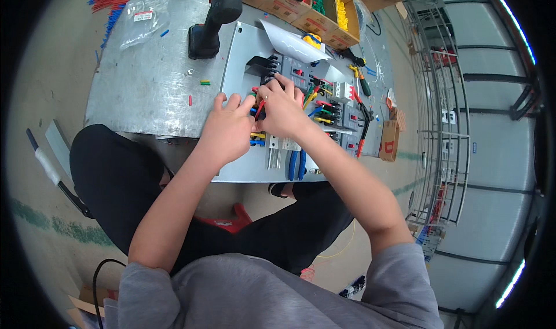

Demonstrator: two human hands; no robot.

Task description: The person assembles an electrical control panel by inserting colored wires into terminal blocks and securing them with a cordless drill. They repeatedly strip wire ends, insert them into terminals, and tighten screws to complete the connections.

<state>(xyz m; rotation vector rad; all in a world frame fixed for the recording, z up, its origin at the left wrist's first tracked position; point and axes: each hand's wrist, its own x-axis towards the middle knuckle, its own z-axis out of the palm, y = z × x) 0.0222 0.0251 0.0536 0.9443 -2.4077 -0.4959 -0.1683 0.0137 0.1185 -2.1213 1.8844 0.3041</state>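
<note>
A grey metal panel [231,174] lies on the table in front of me, fitted with circuit breakers [292,73] and short coloured wires. My left hand [227,126] is over the panel's left part, fingers curled in and fingertips meeting those of the other hand. My right hand [281,108] bends over the breakers' near side, its thumb and fingers closed around a red wire [260,105]. What the left fingertips pinch is hidden. Just below the hands runs a slotted metal rail [274,157]. Blue-handled pliers [297,164] rest beside it at the panel's near edge.
A black cordless drill [204,41] stands on the metal table [147,91] to the left, near a plastic bag [146,17]. Cardboard bins [301,22] with coloured parts line the back. A curled white sheet [292,44] leans over the panel. Red-handled cutters [364,126] lie right.
</note>
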